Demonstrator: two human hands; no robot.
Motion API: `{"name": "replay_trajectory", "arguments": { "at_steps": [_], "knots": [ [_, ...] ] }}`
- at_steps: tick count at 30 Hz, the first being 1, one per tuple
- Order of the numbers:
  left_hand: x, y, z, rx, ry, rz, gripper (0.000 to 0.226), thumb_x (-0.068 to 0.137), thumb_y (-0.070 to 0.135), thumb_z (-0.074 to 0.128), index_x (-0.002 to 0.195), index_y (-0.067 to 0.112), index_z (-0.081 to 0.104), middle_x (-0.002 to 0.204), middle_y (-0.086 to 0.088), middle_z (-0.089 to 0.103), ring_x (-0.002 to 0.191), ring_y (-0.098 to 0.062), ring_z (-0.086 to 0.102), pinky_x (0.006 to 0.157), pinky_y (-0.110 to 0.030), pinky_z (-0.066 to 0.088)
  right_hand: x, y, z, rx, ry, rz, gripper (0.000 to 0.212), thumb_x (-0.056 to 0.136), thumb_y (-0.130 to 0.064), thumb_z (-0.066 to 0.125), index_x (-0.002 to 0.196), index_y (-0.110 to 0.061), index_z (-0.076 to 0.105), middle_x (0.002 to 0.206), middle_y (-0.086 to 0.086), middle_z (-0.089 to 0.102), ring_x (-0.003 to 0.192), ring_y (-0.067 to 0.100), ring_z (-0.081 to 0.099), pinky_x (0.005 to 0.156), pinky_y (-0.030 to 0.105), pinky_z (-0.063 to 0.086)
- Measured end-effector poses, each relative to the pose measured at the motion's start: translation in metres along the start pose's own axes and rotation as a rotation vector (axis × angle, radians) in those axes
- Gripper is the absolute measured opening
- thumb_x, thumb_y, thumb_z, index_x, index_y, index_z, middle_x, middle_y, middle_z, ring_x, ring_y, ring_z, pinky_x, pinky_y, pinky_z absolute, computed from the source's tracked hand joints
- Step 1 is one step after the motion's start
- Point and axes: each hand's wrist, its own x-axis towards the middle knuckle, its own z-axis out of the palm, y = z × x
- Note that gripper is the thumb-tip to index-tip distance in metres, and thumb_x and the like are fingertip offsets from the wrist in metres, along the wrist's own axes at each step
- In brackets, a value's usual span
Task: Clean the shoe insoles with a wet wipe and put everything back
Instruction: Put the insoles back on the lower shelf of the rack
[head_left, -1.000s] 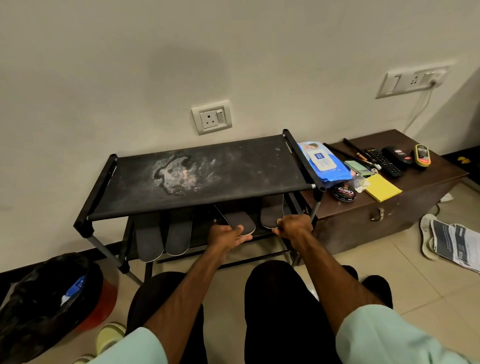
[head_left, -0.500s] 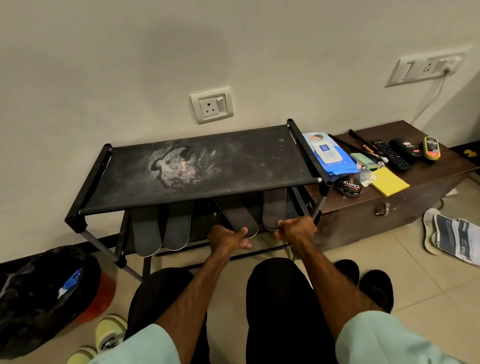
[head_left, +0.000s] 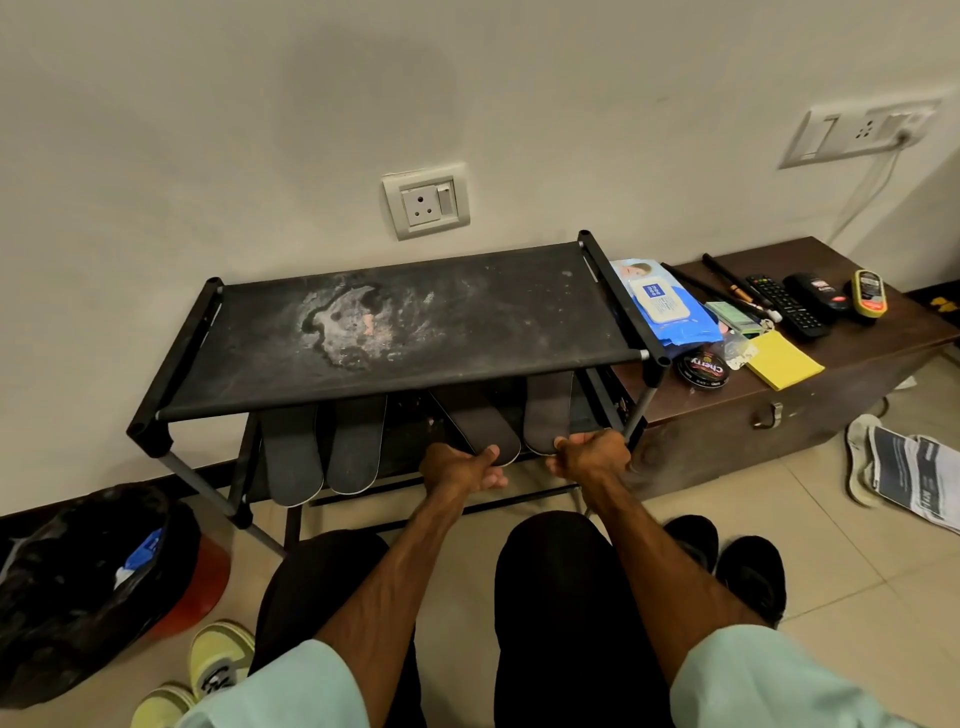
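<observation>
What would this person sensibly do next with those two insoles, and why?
Probably slide both out toward the lap: the left hand and right hand each pinch the near end of an insole lying under the rack's top shelf, and the wet wipes pack lies closed on the wooden chest.

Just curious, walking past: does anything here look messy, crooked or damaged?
Yes. The shoe rack's top shelf has a large whitish stain left of centre, like a dried spill. On the shelf below, the insole the left hand grips lies slanted, unlike the straighter ones beside it.
</observation>
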Motion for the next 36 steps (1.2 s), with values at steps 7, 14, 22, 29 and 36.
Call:
{"name": "replay_trajectory", "arguments": {
  "at_steps": [7,14,22,29,36],
  "knots": [
    [0.0,0.0,-0.001,0.025,-0.024,-0.001,0.033,0.088,0.018,0.078,0.093,-0.011,0.066,0.077,-0.018,0.076,0.067,-0.022,0.076,0.065,-0.021,0.061,-0.002,0.001,-0.001,0.027,-0.004,-0.012,0.018,0.087,-0.002,0.078,0.081,-0.005,0.062,0.088,0.02,0.075,0.069,0.033,0.076,0.067,0.046,0.065],
    [-0.005,0.003,-0.004,0.055,-0.034,-0.004,0.037,0.089,0.017,0.077,0.105,-0.013,0.063,0.078,-0.018,0.075,0.061,-0.018,0.075,0.053,-0.016,0.057,-0.006,-0.001,-0.005,0.05,-0.011,-0.001,0.014,0.088,-0.001,0.078,0.094,0.002,0.065,0.089,0.02,0.074,0.065,0.03,0.076,0.048,0.03,0.06],
    [-0.01,0.006,-0.005,0.075,-0.043,0.014,0.036,0.091,0.017,0.075,0.104,-0.015,0.064,0.081,-0.02,0.074,0.057,-0.017,0.073,0.05,-0.017,0.056,-0.001,0.001,-0.004,0.034,-0.003,0.039,0.018,0.089,-0.008,0.078,0.08,-0.009,0.062,0.08,0.014,0.074,0.067,0.027,0.076,0.067,0.04,0.065],
    [-0.021,0.008,-0.011,0.189,-0.047,0.006,0.059,0.089,0.038,0.075,0.111,-0.015,0.06,0.082,-0.022,0.074,0.054,-0.022,0.073,0.043,-0.021,0.052,0.057,0.045,0.003,-0.129,0.043,-0.026,0.036,0.075,-0.051,0.067,0.072,-0.016,0.074,0.076,0.006,0.075,0.071,0.027,0.075,0.071,0.046,0.065],
    [-0.058,0.019,-0.02,0.446,0.016,0.242,0.034,0.096,0.03,0.068,0.096,-0.004,0.067,0.07,-0.009,0.073,0.047,-0.013,0.069,0.042,-0.019,0.051,0.046,0.022,-0.025,-0.314,-0.09,-0.094,0.039,0.074,-0.054,0.063,0.082,-0.017,0.07,0.089,0.009,0.076,0.074,0.029,0.075,0.067,0.046,0.065]
  ]
}}
